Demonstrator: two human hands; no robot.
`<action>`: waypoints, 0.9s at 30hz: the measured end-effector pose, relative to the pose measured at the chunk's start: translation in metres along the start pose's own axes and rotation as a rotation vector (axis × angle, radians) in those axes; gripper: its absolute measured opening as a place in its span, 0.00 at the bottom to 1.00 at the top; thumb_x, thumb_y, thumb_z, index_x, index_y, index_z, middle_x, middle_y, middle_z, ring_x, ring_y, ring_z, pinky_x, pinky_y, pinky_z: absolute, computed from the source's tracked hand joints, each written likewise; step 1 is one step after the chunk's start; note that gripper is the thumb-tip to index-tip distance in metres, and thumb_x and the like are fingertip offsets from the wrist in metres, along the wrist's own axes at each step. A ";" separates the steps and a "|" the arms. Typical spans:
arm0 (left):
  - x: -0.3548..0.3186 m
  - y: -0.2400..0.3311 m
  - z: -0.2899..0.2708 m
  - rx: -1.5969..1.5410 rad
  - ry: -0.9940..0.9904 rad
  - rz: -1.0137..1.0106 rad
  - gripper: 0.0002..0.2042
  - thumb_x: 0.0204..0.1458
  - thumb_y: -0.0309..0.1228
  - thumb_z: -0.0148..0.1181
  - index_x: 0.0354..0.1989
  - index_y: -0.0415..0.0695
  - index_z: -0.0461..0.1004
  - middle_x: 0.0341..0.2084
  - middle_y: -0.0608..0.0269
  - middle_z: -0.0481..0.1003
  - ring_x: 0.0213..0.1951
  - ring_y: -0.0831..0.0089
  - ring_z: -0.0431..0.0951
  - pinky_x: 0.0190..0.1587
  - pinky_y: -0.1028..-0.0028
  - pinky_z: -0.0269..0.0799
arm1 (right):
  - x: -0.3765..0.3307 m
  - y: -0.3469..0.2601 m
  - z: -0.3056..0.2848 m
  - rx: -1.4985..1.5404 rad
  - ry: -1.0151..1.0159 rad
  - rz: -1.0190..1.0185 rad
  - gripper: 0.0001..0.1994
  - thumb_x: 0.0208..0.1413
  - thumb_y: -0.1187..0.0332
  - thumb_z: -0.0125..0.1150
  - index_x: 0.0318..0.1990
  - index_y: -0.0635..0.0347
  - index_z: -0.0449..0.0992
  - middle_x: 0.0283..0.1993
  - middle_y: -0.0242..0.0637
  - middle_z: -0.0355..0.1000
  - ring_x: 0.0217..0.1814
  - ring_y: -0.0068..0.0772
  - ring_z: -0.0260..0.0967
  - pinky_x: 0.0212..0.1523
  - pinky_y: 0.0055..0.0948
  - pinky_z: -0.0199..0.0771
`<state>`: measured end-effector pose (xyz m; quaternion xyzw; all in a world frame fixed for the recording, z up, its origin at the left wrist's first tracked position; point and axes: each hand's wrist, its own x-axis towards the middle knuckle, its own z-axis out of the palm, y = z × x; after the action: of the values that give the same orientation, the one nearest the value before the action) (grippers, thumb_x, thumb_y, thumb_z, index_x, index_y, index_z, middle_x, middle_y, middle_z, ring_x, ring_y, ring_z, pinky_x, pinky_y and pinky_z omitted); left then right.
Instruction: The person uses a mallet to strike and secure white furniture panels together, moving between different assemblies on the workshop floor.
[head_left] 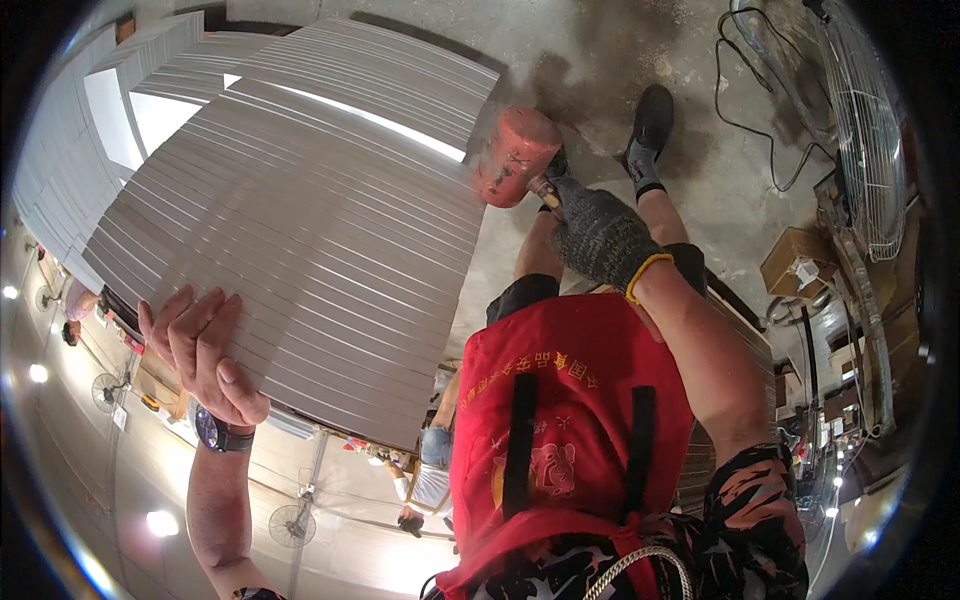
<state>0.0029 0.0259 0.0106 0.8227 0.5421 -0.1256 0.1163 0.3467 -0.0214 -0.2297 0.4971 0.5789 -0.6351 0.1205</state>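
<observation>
While the red apron [570,400] fills the lower middle of the view, the left hand [200,355] lies flat on the near edge of a stack of grey boards [300,230], bare, fingers stretched out and slightly spread, thumb hooked over the edge; a dark wristwatch [218,432] sits just below it on the wrist. The right hand [600,238], in a grey knit glove with a yellow cuff, is wrapped tight around the handle of a red rubber mallet [515,155], fingers closed on it. The mallet head sits just off the right edge of the board stack, above the concrete floor [600,60]; contact with the boards: can't tell. Beyond: the person's legs and a black shoe [652,120]. Far right: a cardboard box [795,262], a black cable [760,110] on the floor, a wire fan guard [865,130]. More grey board stacks [380,70] lie further back.
</observation>
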 end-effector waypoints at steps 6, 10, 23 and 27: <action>-0.004 -0.004 0.000 -0.015 0.001 0.016 0.26 0.56 0.43 0.31 0.39 0.42 0.80 0.38 0.58 0.75 0.51 0.55 0.69 0.64 0.43 0.44 | 0.011 0.008 0.004 0.055 0.174 0.042 0.18 0.52 0.66 0.56 0.53 0.52 0.69 0.35 0.52 0.74 0.39 0.57 0.72 0.39 0.50 0.72; -0.001 -0.002 0.001 0.002 0.000 0.009 0.27 0.56 0.42 0.30 0.39 0.42 0.80 0.38 0.58 0.75 0.51 0.55 0.69 0.64 0.43 0.44 | 0.009 0.006 0.006 -0.013 -0.048 -0.044 0.18 0.53 0.66 0.56 0.53 0.51 0.69 0.36 0.52 0.74 0.41 0.57 0.72 0.40 0.48 0.73; 0.000 0.001 -0.002 0.004 -0.015 0.004 0.26 0.56 0.42 0.31 0.39 0.41 0.80 0.38 0.57 0.76 0.51 0.54 0.70 0.64 0.44 0.44 | 0.018 0.011 0.007 0.045 0.061 0.086 0.13 0.53 0.65 0.54 0.44 0.59 0.71 0.34 0.55 0.73 0.39 0.58 0.71 0.38 0.50 0.72; -0.003 0.000 -0.001 0.016 -0.012 -0.009 0.26 0.55 0.42 0.31 0.39 0.41 0.80 0.37 0.57 0.76 0.50 0.54 0.70 0.64 0.43 0.44 | 0.017 0.012 0.010 0.048 0.039 0.024 0.12 0.54 0.65 0.54 0.44 0.59 0.71 0.34 0.55 0.73 0.39 0.58 0.72 0.39 0.50 0.72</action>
<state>0.0020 0.0240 0.0121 0.8203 0.5443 -0.1354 0.1124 0.3421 -0.0262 -0.2517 0.5192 0.5597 -0.6373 0.1051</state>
